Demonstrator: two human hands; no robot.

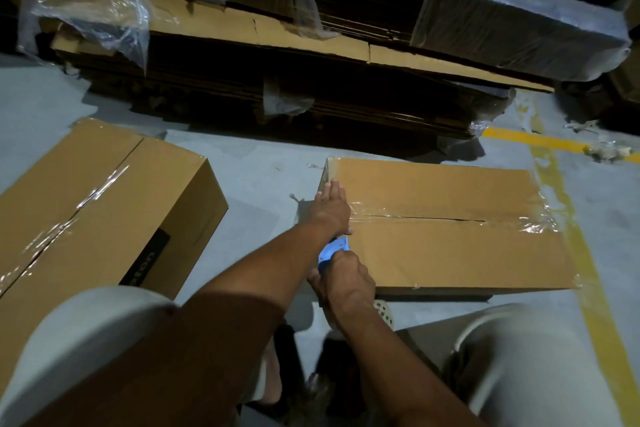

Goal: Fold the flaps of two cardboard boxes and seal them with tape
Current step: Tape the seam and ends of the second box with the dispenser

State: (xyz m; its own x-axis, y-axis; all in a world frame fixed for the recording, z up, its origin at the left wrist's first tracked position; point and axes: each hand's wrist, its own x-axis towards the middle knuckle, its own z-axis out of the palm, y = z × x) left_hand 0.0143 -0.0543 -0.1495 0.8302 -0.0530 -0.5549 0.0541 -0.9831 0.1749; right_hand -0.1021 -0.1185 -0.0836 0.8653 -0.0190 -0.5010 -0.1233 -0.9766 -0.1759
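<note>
Your left hand [331, 205] lies flat, fingers straight, pressing on the left end of the right cardboard box [450, 253], right where the clear tape strip [450, 215] over the centre seam reaches that edge. Your right hand [346, 279] is curled round a blue tape dispenser [335, 248], held against the box's left end just below the left hand; most of the dispenser is hidden by your fingers.

Right box: both top flaps folded down, seam closed, tape running the length of it and wrinkled at the far right end. It sits on the grey floor [259, 166], beside a yellow floor line [568, 218].

Left cardboard box [104, 204]: well apart from the right one, flaps down, clear tape along its seam too, dark printed label on its near side, text unreadable.

Behind both: a stack of flattened cardboard [311, 55], partly wrapped in torn plastic film [90, 10]. Your knees are in the bottom corners of the view, in light trousers.
</note>
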